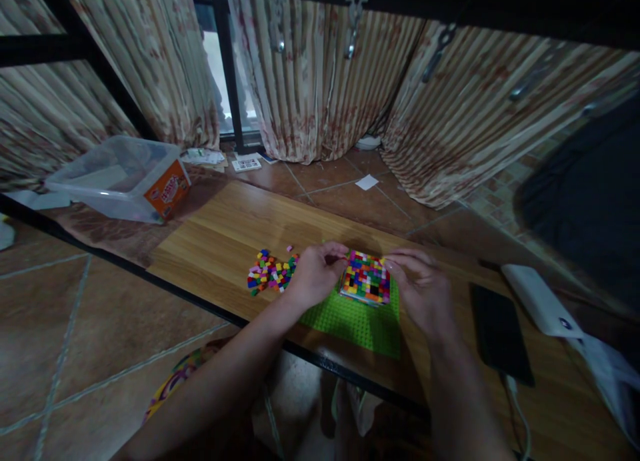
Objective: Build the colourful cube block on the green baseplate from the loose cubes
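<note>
The grip of both hands is on the multicoloured brick block (pixel 365 278): the left hand (pixel 314 273) pinches its left edge, the right hand (pixel 421 286) its right edge, fingers curled round it. The block sits on the green baseplate (pixel 356 322), near the front edge of the surface (pixel 230 227), with loose bricks (pixel 270 273) just beside the left hand. I'd judge even pressure from both sides, pressed straight down, would keep the layers square. A dark phone (pixel 500 334) lies apart, to the right.
</note>
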`<state>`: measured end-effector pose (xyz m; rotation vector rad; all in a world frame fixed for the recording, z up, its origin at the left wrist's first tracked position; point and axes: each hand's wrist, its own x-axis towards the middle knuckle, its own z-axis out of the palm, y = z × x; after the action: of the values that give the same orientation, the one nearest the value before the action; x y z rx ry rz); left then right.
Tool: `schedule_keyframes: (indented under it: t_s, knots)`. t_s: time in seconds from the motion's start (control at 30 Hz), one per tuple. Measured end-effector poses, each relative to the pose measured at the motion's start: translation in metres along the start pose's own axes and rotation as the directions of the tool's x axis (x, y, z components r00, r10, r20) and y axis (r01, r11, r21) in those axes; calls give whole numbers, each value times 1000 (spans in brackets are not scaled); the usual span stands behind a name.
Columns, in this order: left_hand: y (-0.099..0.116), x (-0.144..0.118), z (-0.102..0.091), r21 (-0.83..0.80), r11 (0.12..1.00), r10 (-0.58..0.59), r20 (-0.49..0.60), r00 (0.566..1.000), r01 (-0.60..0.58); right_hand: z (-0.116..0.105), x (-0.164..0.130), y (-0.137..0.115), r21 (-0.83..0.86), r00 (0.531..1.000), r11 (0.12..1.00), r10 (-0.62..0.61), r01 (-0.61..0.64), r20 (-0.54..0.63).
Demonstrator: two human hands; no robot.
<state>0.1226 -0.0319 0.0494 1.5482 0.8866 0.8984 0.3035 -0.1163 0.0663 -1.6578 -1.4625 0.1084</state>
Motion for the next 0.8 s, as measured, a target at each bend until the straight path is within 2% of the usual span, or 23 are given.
schedule_keyframes:
  t_s: [0.13,0.33,0.57,0.8]
  knots:
    - [2,-3,-2,114,993,42,23,999,-44,3,-1,0,-7,994,1000,-30,31,106]
    - [3,-2,-5,200,976,78,38,996,-84,14,-4,-6,-100,984,993,-46,64,171]
    - [2,-1,-7,184,980,73,31,997,-77,19,-4,-13,-177,992,984,-12,34,124]
    - [2,0,-9,182,980,74,41,996,-81,24,-6,-9,-115,994,990,95,-87,62]
